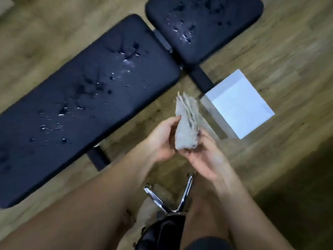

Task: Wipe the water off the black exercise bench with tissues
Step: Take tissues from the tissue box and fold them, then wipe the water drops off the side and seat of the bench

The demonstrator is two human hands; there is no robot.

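The black exercise bench (54, 83) stretches across the upper left, made of a long pad and a shorter pad (234, 27) at the top right. Water drops and small puddles (126, 60) glisten on both pads. A folded stack of white tissues (186, 123) stands upright between my hands, below the gap between the pads and above the floor. My left hand (162, 139) grips the stack's left side. My right hand (203, 156) cups it from below and the right. Neither hand touches the bench.
A white square box (239, 105) lies on the wooden floor right of the tissues, beside a black bench leg (201, 78). Chrome legs of a stool (171, 197) and its black seat (162, 231) sit below my forearms. Wooden floor (288, 60) surrounds the bench.
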